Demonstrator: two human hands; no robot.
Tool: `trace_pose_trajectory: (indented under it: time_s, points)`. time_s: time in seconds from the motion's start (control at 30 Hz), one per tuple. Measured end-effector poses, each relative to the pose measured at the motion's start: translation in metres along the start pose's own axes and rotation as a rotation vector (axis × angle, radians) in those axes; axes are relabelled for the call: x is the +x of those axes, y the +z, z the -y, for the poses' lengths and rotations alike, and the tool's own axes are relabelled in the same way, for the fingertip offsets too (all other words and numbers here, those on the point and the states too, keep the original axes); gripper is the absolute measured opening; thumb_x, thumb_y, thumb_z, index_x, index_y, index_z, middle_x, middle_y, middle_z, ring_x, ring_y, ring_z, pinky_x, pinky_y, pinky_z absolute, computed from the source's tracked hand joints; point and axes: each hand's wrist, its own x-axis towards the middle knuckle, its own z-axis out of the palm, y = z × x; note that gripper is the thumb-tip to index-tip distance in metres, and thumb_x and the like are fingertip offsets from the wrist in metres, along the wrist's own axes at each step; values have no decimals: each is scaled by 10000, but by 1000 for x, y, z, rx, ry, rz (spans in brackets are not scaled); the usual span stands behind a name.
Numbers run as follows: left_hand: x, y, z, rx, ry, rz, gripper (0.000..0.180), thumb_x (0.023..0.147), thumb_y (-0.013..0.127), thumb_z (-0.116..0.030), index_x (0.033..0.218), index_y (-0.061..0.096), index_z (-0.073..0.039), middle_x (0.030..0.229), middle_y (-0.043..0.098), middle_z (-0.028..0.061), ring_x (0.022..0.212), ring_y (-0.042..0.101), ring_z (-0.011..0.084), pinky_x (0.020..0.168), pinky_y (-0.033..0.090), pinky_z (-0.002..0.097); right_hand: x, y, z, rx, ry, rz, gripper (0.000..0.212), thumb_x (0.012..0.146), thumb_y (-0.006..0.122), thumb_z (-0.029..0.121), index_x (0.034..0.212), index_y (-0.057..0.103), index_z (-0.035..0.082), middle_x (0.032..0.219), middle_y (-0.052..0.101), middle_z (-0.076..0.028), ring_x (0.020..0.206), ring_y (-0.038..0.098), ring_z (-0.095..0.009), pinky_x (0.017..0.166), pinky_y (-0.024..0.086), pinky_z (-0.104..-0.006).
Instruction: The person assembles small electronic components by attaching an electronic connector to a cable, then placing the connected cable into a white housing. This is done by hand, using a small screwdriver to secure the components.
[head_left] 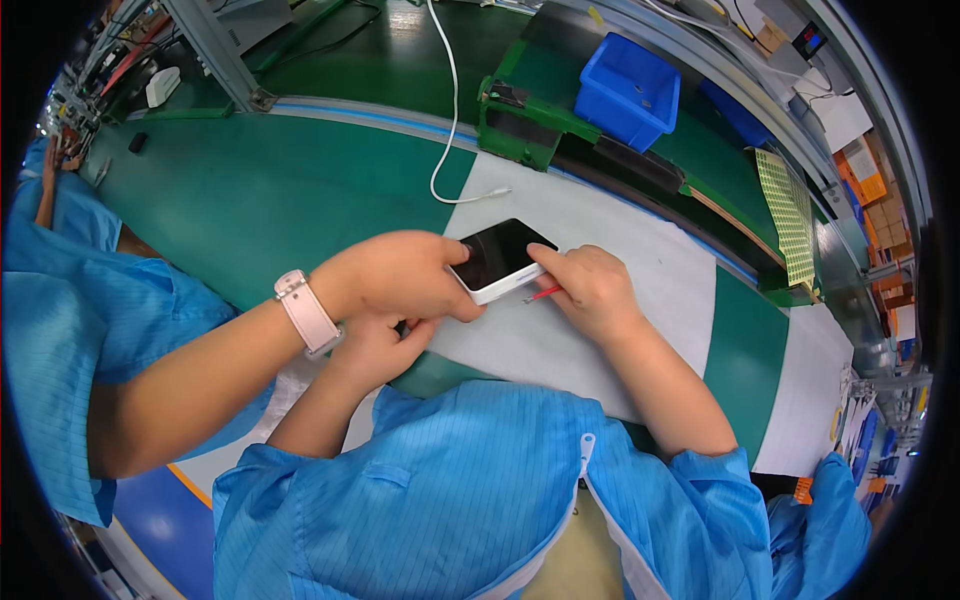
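A white, box-shaped device with a glossy black top (500, 254) is held above a white mat. My right hand (597, 292) grips its right end, thumb on the top edge. A thin red stick with a metal tip (545, 294) juts from the same hand's fingers. A co-worker's hand (395, 272) with a pink watch band reaches in from the left and clasps the device's left end. My left hand (372, 352) is just below that hand, its thumb bent toward the fingers. The co-worker's hand partly covers those fingers, so their grip is hidden.
The white mat (630, 270) lies on a green table (270, 180). A white cable (437, 170) ends near the mat's far edge. Farther back, a blue bin (628, 90) sits on a green raised ledge. The co-worker's blue sleeve (50, 370) crowds my left.
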Motion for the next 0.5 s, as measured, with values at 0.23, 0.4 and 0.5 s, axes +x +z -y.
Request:
trace_pose_trajectory:
  time_s: [0.23,0.4,0.5]
  points:
    - [20,11,13,-1337,-683,360,422,858,439,-360,1117,522,-38,876,610,171,685,609,240,576,491,304,-4,-48,13,103,34,5,310,654,687,74,951,604,53,616,533,-68,542,509,-225,495,406,-324]
    - [58,44,14,-1647,-655,671,640,880,279,-531,1288,366,-45,980,589,232,805,626,310,591,534,348,-9,-66,4,38,-2,-60,337,631,696,66,956,609,59,590,504,-62,524,483,-217,478,389,-324]
    - [74,54,-4,-1913,-844,826,639,875,344,-501,1266,369,4,1065,535,278,878,603,375,609,551,356,-20,-72,4,33,82,-21,339,637,695,64,965,607,63,579,487,-65,523,480,-214,477,384,-322]
